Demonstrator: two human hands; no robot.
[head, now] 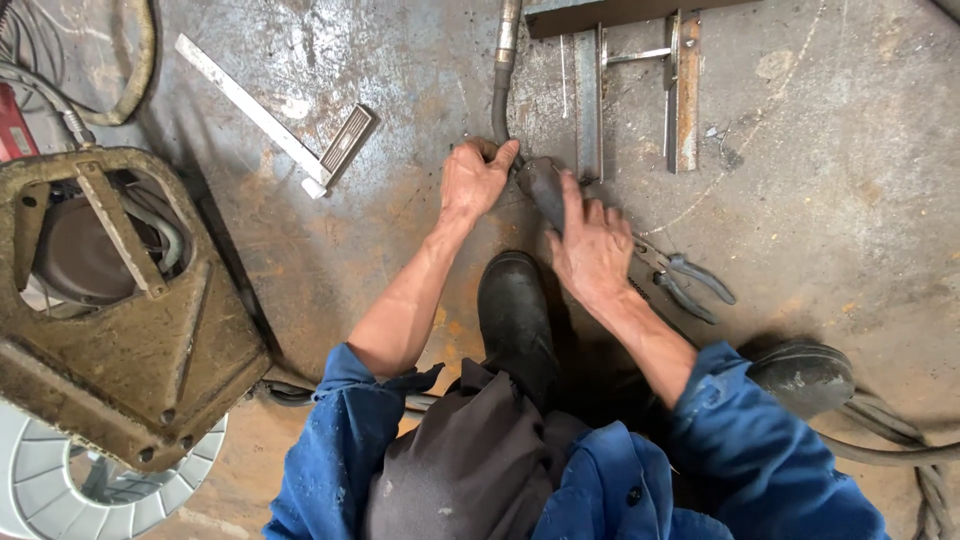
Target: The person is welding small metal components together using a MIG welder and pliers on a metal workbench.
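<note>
We see the left hand (477, 180) curled around the dark curved neck of a welding torch (500, 110), fingers wrapped over it where it bends down toward the rusty steel floor plate (820, 200). The right hand (592, 248) grips the torch's dark rounded handle (540, 188), with the forefinger stretched forward along it. The torch thus lies between both hands, just beside the lower end of a grey upright steel bar (588, 105), its hose running up and out of the top of the frame. Right of that bar stands a rusty flat steel strip (686, 90), joined to it by a thin rod. Just beside the right hand lie pliers with blue-grey handles (690, 285) on the plate. Below the hands, a black work boot (515, 320) rests between the forearms, which come out of rolled blue sleeves. To the left we see a white metal square with a ribbed stock (290, 125), and farther left a rusty brown wire-feeder housing (120, 300).
</note>
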